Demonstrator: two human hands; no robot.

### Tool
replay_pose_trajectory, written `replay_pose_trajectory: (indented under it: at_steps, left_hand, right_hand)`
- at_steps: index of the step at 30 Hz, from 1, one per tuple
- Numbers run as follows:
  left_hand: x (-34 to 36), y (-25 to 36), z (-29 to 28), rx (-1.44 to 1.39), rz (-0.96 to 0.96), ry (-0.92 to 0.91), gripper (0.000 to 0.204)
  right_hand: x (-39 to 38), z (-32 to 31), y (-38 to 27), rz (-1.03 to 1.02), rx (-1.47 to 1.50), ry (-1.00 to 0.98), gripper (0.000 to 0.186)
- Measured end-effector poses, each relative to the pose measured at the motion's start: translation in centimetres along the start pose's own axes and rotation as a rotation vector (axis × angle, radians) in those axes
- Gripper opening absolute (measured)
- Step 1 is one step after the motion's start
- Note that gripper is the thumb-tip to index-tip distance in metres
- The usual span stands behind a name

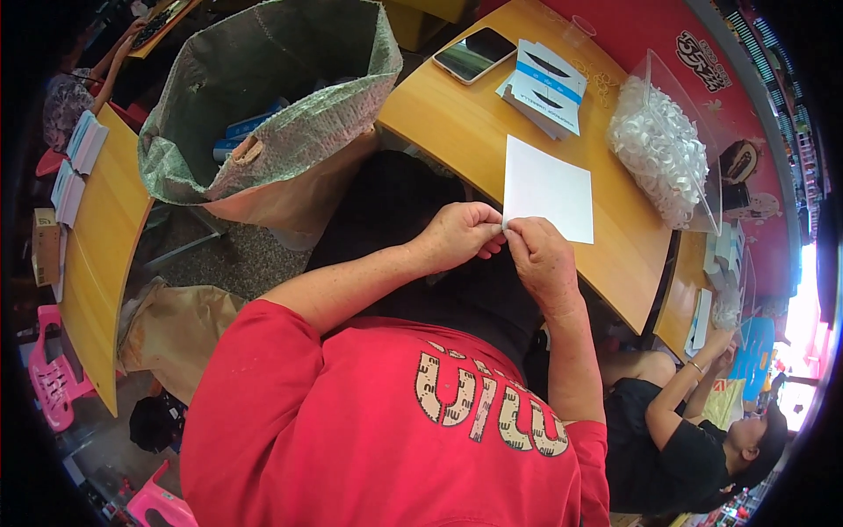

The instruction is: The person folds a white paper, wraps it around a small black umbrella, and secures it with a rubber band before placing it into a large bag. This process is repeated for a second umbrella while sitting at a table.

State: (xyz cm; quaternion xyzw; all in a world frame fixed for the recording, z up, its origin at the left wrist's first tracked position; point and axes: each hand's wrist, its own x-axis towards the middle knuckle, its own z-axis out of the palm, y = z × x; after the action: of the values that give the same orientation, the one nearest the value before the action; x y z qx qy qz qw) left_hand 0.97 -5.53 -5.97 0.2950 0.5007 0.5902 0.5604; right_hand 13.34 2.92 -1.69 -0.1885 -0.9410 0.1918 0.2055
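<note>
Bare tabletop (629, 256) between white sheet (549, 189) and clear bin (709, 176) (high-sided), tall sack (307, 136) blocking the left.

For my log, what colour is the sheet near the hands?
The sheet is white; see the head view.

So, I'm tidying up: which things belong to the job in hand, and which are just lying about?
Likely the job:
small pale thing pinched between left hand and right hand
white sheet
printed cards
clear box with curled white pieces
perhaps the open sack

Probably just lying about:
phone
clear cup
pink stool
</note>
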Motion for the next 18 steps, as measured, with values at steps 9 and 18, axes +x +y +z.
replay_pose_trajectory:
  at_steps: [9,18]
  left_hand:
    - [-0.02,-0.77,0.01,0.494,0.351,0.084,0.012]
    - [-0.2,-0.33,0.14,0.316,0.154,0.072,0.013]
  right_hand:
    - [0.05,0.21,0.16,-0.063,-0.138,-0.069,0.008]
    - [0.07,0.73,0.69,-0.101,-0.18,-0.079,0.007]
